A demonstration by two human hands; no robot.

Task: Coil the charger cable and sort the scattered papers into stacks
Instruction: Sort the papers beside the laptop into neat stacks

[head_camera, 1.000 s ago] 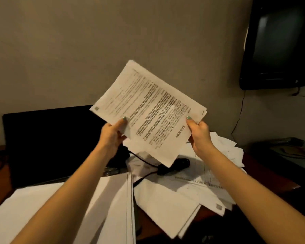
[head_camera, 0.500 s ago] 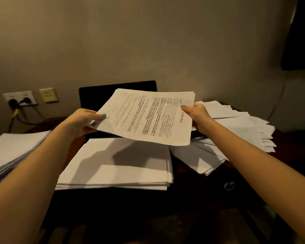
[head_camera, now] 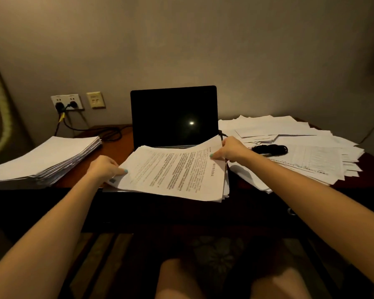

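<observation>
Left hand [head_camera: 105,168] and right hand [head_camera: 231,148] each pinch opposite edges of thin white printed paper sheet [head_camera: 175,171], bowed, over layered stack [head_camera: 226,188] on reddish wooden desk [head_camera: 115,147].

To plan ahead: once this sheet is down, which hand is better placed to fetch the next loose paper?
Probably the right hand: the scattered papers lie just beside it; the left hand holds the sheet farther away.

dim warm light, a small glare spot on the laptop screen [head_camera: 191,123], edges bowed, dark below.
</observation>
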